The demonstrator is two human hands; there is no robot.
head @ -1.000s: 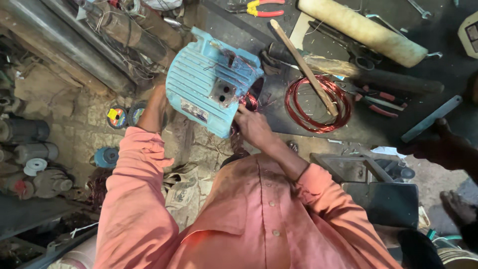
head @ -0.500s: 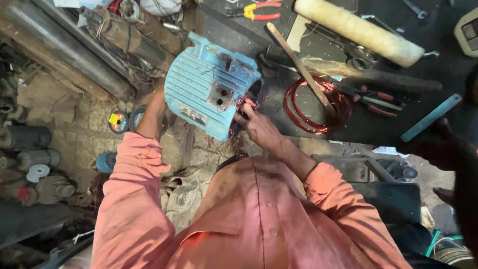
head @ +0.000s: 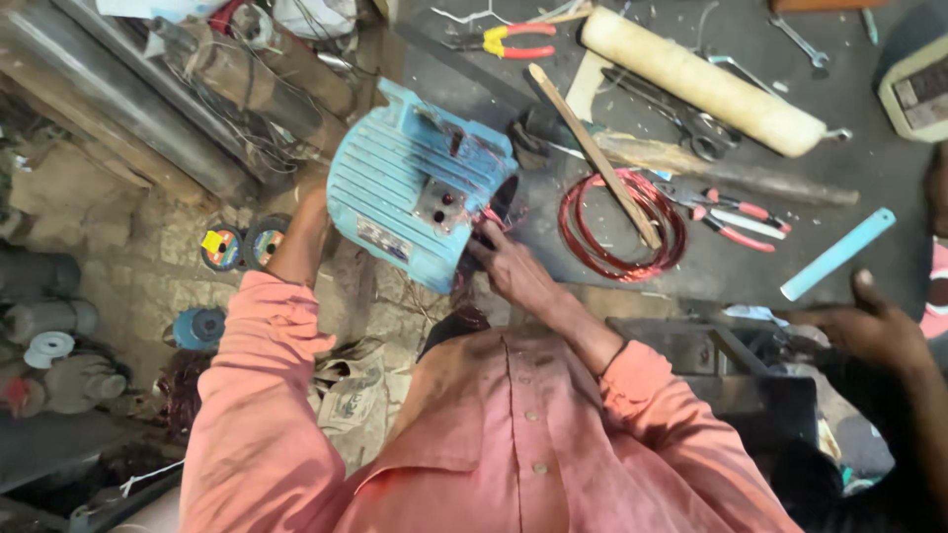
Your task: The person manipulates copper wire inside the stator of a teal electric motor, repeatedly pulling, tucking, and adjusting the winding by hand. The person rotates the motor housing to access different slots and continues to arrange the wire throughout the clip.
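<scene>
A light blue ribbed electric motor housing (head: 395, 192) lies tilted at the edge of a dark workbench (head: 869, 178), its open end facing right. My left hand (head: 308, 202) grips its left side, with the fingers hidden behind the casing. My right hand (head: 509, 268) is at the open end, fingertips pinched on the reddish copper winding wire (head: 491, 215) that sticks out of it. My salmon shirt sleeves fill the lower part of the view.
On the bench lie a coil of copper wire (head: 622, 232), a wooden stick (head: 592, 153), a cream roller (head: 701, 79), red-handled pliers (head: 513, 41), a pale blue strip (head: 837, 255) and scissors. Another person's hand (head: 869, 326) rests at right. Tape rolls (head: 237, 245) and motor parts litter the floor at left.
The view has shifted slightly. My right hand has stayed at the motor's open end with only small finger movement, and my left hand keeps its hold on the housing.
</scene>
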